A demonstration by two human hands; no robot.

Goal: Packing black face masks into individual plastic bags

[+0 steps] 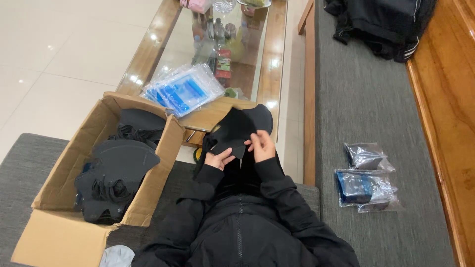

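Together, left hand (218, 159) and right hand (261, 146) pinch a black mask (237, 126).

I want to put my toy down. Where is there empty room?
Bare grey cushion lies between the black clothes pile and the bagged packets, and more below them. The cardboard box is stuffed with black pieces. The glass table is crowded with clear bags and bottles.

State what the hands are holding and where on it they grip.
Both hands hold one black fabric piece. The left hand pinches its lower left edge; the right hand grips its lower right edge, fingers curled over the cloth.
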